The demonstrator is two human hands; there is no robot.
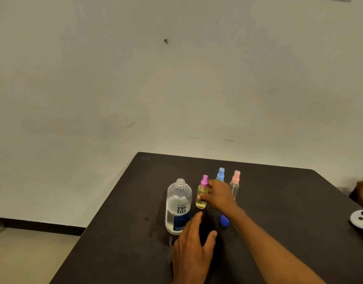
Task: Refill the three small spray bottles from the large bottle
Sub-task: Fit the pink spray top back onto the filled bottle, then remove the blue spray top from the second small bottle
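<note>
Fingers of the right hand [219, 194] curl round the cylindrical pink-capped spray bottle [201, 203]; left hand [193, 242] fingers lie apart.

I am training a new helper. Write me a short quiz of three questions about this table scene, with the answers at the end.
1. True or false: the large bottle has its cap on.
2. The right hand grips a spray bottle. Its cap is: A) pink B) blue C) peach
3. Fill in: the left hand holds ____.
Key: 1 false; 2 A; 3 nothing.
</note>
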